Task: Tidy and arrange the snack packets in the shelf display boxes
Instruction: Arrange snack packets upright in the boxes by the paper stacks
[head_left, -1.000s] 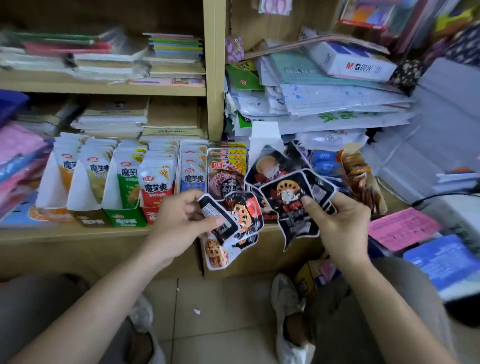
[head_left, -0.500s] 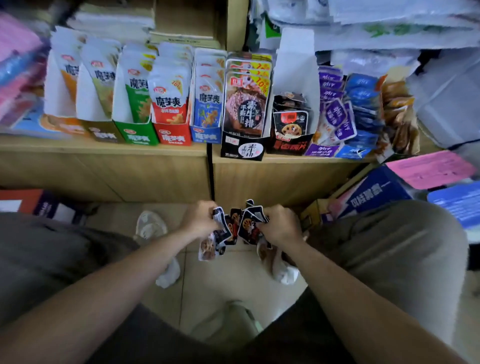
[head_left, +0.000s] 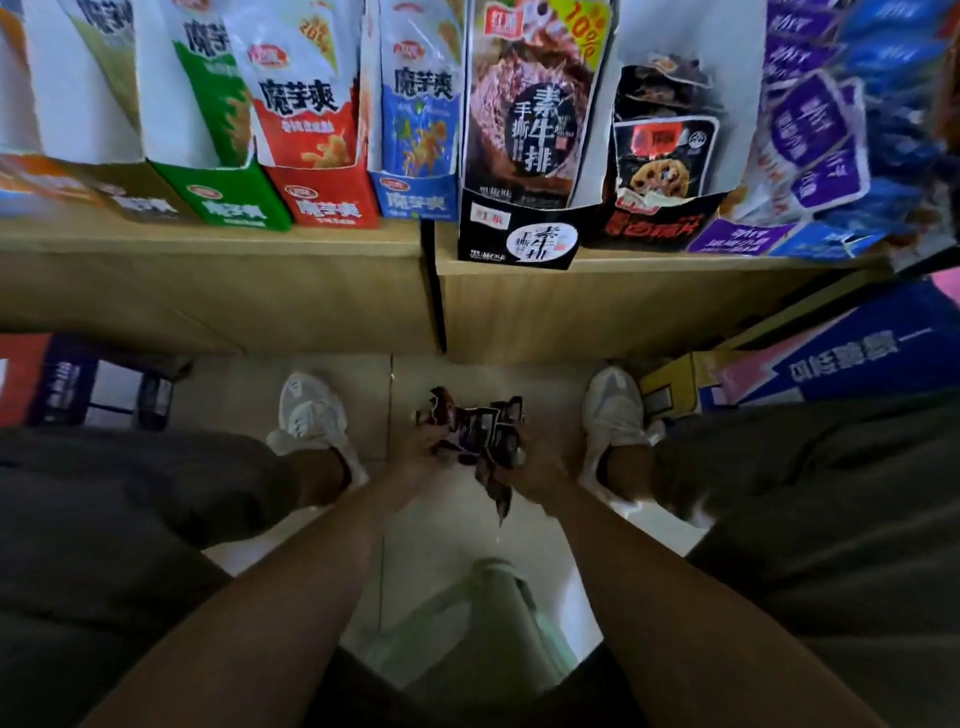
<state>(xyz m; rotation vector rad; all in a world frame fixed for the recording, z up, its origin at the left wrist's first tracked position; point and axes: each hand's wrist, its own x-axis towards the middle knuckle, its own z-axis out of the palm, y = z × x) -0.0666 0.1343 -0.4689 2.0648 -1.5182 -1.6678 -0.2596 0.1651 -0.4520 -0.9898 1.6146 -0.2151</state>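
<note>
Low between my knees, both hands hold one bunch of black lotus-root snack packets (head_left: 480, 428) over the floor. My left hand (head_left: 418, 449) grips the bunch from the left, my right hand (head_left: 527, 470) from the right; one packet hangs below. On the wooden shelf (head_left: 311, 249) above stands the matching black display box (head_left: 660, 218), partly filled with the same packets. Beside it are the black beef-steak box (head_left: 517, 236), and the blue (head_left: 418, 200), red (head_left: 332, 205) and green (head_left: 234, 200) konjac boxes.
Purple and blue packets (head_left: 821, 135) crowd the shelf's right end. A blue carton (head_left: 852, 353) and a yellow box (head_left: 670, 387) stand on the floor at right, a red and dark carton (head_left: 47, 384) at left. My white shoes (head_left: 311, 415) flank the tiled floor.
My hands have dropped from shelf height down to between my knees and come together on the packets. The view has tilted down and moved close to the shelf.
</note>
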